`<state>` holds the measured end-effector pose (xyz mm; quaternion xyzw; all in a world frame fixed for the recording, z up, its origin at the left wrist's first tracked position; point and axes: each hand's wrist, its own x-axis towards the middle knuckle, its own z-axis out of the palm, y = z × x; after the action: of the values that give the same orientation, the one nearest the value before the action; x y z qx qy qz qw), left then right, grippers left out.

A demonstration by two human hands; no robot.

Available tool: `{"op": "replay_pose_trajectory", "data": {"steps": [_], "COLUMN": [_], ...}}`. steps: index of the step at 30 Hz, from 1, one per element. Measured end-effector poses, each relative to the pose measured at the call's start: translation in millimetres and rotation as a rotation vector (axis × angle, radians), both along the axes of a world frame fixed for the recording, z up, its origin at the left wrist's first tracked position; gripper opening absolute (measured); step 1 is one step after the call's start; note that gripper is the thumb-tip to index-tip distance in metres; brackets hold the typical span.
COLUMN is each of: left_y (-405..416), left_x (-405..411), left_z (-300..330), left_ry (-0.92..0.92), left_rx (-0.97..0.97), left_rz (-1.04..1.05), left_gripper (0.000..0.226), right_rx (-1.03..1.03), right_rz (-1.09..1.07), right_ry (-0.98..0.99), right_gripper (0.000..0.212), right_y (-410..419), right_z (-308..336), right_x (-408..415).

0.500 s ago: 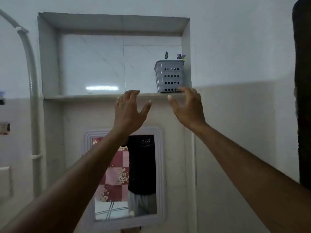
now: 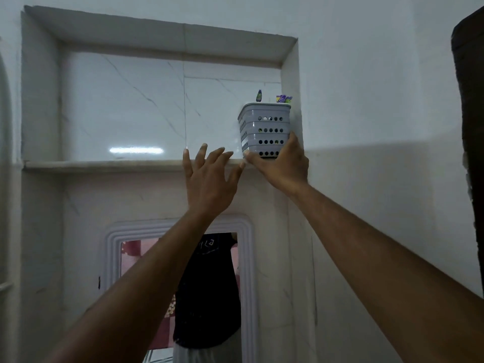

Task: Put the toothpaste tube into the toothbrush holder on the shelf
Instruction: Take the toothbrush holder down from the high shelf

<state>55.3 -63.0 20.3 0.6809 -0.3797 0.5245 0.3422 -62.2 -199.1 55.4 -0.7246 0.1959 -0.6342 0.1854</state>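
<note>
A grey perforated toothbrush holder (image 2: 264,129) stands at the right end of the marble shelf (image 2: 104,163), inside a wall niche. Toothbrush heads (image 2: 284,98) and a small dark tip (image 2: 259,95) poke above its rim. My right hand (image 2: 282,163) grips the holder's base, thumb on its left lower corner and fingers up its right side. My left hand (image 2: 209,176) is raised just left of it at the shelf edge, fingers spread, holding nothing. I see no toothpaste tube apart from what sticks out of the holder.
The niche's right wall (image 2: 290,100) sits tight against the holder. A framed mirror (image 2: 183,284) hangs below the shelf and reflects a person in a dark shirt. A dark object (image 2: 471,127) fills the right edge of the view.
Both hands have risen toward the shelf. My right hand has closed around the holder's base, where before it hovered just below it. The view has moved closer.
</note>
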Motion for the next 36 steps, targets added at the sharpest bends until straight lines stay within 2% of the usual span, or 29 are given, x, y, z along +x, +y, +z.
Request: {"op": "replay_pose_trajectory", "data": {"steps": [5,7,11,15,19,22,26,36], "left_y": [0.7,5.4,18.7,35.8,54.9,72.7,96.2,157.5], "left_x": [-3.9,-10.4,-36.4,-60.3,-72.3,-81.1,-100.0,-113.9], "left_z": [-1.6,-3.7,-12.0,-33.1,-71.2,-108.9,-170.9,-356.8], "left_ry": [0.043,0.078,0.161,0.231,0.309,0.410,0.483,0.833], "left_rx": [-0.020,-0.053,-0.141,-0.139,-0.067,0.006,0.116,0.246], "left_rz": [-0.066,-0.139,-0.288,-0.329,-0.350,-0.362,-0.367,-0.267], "left_gripper": [0.056,0.053,0.046,0.048,0.053,0.066,0.070,0.051], "right_rx": [0.037,0.052,0.025,-0.039,-0.001,0.057,0.166,0.490], "right_rz": [0.072,0.124,0.182,0.212,0.270,0.278,0.286,0.280], "right_ry": [-0.101,-0.176,-0.303,-0.410,-0.348,-0.275,-0.155,0.174], "right_gripper": [0.116,0.119,0.140,0.134,0.126,0.122,0.125,0.122], "right_y": [6.5,12.3,25.3,41.7,54.7,61.9,72.3,104.7], "right_z": [0.3,-6.3,-18.7,-36.7,-81.0,-129.4,-202.0,-391.2], "right_x": [-6.0,-12.8,-36.1,-66.2,-98.1,-116.9,-135.5,-149.2]}}
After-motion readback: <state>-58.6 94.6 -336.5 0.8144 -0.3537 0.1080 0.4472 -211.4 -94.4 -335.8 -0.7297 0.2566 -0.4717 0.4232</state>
